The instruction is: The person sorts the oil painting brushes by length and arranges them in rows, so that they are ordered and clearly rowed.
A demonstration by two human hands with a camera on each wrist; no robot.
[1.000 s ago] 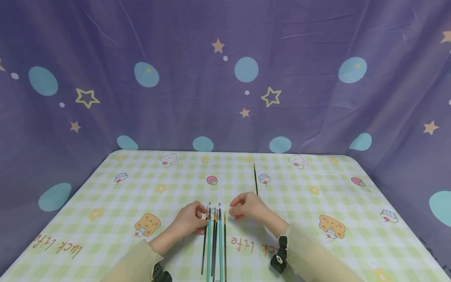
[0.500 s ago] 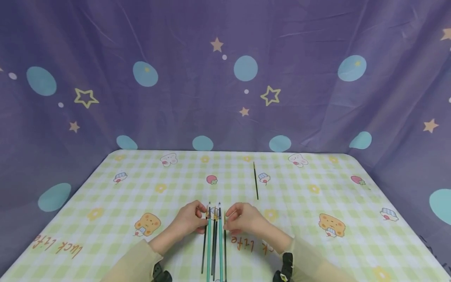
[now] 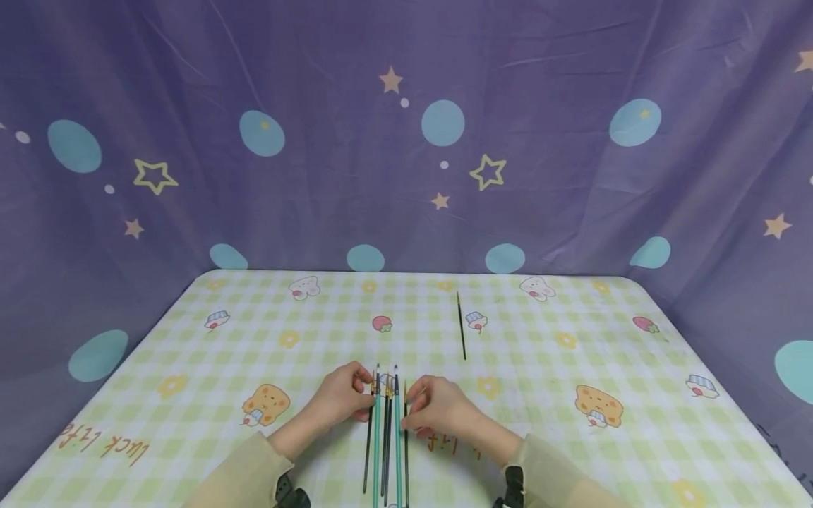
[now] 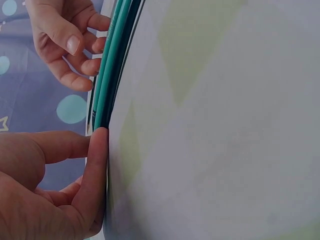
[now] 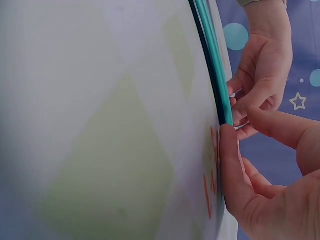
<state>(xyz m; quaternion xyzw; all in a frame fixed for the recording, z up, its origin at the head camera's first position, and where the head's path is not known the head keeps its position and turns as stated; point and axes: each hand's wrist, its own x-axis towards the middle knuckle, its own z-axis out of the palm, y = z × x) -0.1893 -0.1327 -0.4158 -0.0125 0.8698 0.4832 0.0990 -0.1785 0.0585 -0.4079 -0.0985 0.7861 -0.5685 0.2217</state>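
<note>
A: Head view first. Where are the brushes?

B: Two teal-handled brushes (image 3: 376, 444) and several black-handled brushes (image 3: 386, 451) lie side by side in a row, near middle of the surface (image 3: 540, 367), tips toward the far side. A lone black brush (image 3: 461, 328) lies farther off to the right, well apart.

A: Hands?

B: Left hand (image 3: 343, 394) at the row's left side, thumb and index parted slightly, by the leftmost dark brush. Right hand (image 3: 442, 408) at the right side, fingers lightly bent, modest gap between thumb and index, by the rightmost dark brush. Sleeves (image 3: 244, 473) pale; purple curtain (image 3: 540, 176) behind the far edge.

A: Left wrist view?

B: Left thumb stands against the end of the row in view, index tip close to it. Cannot tell whether a brush sits between them. Right hand's fingers are loosely bent beside the teal handles.

A: Right wrist view?

B: Right thumb tip appears to touch the row; index extends away, leaving a wide gap. Left hand lies beyond, fingers curved, at the row's other side; its fingertip contact is partly hidden.
</note>
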